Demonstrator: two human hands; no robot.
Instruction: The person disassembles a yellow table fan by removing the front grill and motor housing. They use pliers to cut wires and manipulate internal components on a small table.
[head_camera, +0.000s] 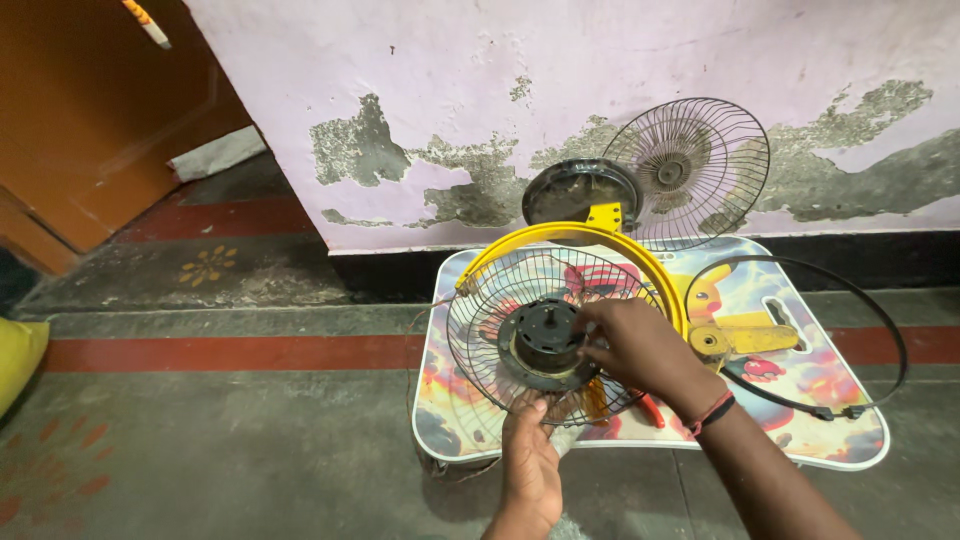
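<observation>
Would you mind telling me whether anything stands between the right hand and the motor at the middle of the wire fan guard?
Nothing visible does. The right hand already rests on the motor at the hub of the wire guard, its fingers on the motor's right side. The left hand grips the guard's lower rim, clear of that spot.

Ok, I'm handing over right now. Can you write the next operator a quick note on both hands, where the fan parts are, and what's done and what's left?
Left hand: grips the lower rim of the wire rear guard, holding it tilted up on the printed tray table.
Right hand: fingers at the motor hub in the guard's centre.
Front guard is off, leaning on the wall beside the round black base. Black rim band lies loose on the table's right side; yellow arm beside it.
Done: front guard and band removed.
Left: motor and rear guard remain together.
</observation>
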